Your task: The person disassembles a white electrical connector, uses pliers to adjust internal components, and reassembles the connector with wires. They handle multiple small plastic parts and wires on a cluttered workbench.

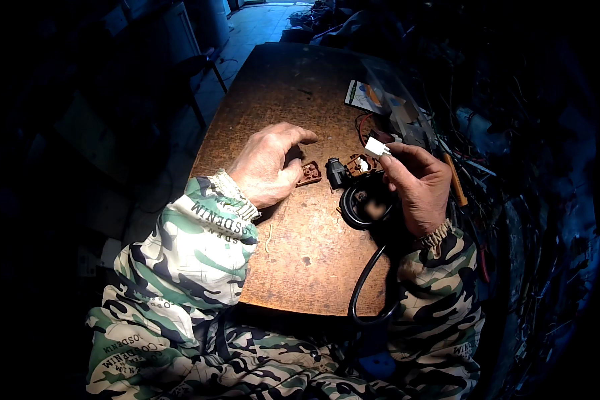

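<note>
My right hand (421, 183) pinches a small white plastic piece (375, 147) between thumb and fingertips, raised over the table's right side. It is blocky, with short prongs on the side toward my fingers; its exact kind I cannot make out. My left hand (267, 163) hovers over or rests on the wood, index finger stretched out and thumb apart, apparently holding nothing. Beside its thumb lies a brown plastic housing part (310, 173) with moulded recesses. Between my hands are a black plug-like piece (336, 172) and another brown part (360, 165) with something white in it.
A coiled black cable (355, 212) lies on the wooden table (300, 267) and loops over its near edge. At the right edge are a clear plastic box (407, 117), a printed card (363, 97) and an orange-handled tool (456, 180). A dark stool (197, 70) stands beyond the left side.
</note>
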Motion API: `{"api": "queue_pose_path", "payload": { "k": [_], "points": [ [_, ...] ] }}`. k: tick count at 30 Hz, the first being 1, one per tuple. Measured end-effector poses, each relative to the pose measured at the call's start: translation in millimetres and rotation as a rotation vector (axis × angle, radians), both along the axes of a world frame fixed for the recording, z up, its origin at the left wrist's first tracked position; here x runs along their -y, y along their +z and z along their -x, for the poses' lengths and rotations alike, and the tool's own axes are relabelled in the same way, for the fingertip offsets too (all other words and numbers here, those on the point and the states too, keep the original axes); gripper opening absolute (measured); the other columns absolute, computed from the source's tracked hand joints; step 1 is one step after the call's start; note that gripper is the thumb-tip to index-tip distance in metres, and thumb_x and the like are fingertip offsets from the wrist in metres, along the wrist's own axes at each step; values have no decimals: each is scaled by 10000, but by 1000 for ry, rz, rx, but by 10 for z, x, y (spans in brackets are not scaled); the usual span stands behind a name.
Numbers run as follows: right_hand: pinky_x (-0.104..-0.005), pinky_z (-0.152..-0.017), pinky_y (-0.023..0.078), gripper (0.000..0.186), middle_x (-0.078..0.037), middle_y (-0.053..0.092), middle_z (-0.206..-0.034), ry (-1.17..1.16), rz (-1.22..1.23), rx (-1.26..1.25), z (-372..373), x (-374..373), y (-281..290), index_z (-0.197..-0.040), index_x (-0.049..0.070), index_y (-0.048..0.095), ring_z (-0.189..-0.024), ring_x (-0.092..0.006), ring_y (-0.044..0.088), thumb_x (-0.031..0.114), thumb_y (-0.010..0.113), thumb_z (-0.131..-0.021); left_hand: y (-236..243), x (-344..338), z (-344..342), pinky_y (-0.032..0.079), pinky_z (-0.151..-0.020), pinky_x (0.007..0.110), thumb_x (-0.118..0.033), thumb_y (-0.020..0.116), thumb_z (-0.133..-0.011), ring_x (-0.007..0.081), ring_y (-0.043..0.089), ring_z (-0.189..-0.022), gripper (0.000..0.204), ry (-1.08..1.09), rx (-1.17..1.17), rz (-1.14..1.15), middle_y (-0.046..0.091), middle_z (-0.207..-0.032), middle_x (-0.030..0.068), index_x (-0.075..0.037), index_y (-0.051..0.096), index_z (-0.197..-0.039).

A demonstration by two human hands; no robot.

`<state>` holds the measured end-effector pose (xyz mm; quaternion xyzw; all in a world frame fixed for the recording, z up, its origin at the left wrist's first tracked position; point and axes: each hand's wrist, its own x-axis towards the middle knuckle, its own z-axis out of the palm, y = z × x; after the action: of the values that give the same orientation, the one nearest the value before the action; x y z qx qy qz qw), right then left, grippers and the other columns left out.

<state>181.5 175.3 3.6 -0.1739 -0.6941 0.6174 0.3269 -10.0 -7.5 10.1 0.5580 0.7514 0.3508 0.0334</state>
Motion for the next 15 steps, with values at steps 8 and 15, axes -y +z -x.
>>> {"api": "queue_pose_path", "payload": {
  "k": [8, 15],
  "points": [
    [-201, -587, 477, 293, -81, 730, -886, -28, -22, 18, -14, -32, -41, -1137, -55, 711, -680, -82, 624, 106, 781, -902, -42, -77, -119, 455, -1053, 445, -206, 774, -786, 368, 552, -1184, 533, -26, -143, 187, 611, -1197, 207, 39, 628, -1236],
    [-228, -701, 555, 269, -99, 749, -922, 21, -67, 23, -5, 14, 25, -1119, -58, 723, -793, -110, 689, 92, 775, -902, 48, -18, -101, 531, -902, 392, -236, 806, -806, 285, 640, -1004, 459, 37, -88, 227, 663, -1046, 150, 28, 659, -1152]
  ]
}}
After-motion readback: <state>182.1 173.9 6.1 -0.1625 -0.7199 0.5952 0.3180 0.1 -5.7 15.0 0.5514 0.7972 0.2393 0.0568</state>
